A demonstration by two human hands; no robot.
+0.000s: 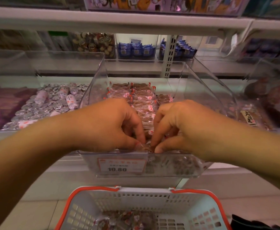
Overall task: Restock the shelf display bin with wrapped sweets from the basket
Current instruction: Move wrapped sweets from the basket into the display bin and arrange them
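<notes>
A clear plastic display bin point(207, 90) stands on the shelf in front of me, holding neat rows of brown wrapped sweets point(140, 97). Both my hands reach over its front wall. My left hand point(112, 123) and my right hand point(180, 123) meet at the bin's front, fingers curled down, pinching one wrapped sweet point(145, 147) between them. Below, on the floor, a white basket with orange rim point(92, 195) holds several more wrapped sweets point(127, 219).
A price tag reading 10.80 point(121, 165) is on the bin's front. A bin of silver-wrapped sweets point(53, 100) lies to the left, dark packets point(248, 118) to the right. Blue packets point(136, 50) and gold sweets point(94, 42) fill the back bins under an upper shelf point(119, 19).
</notes>
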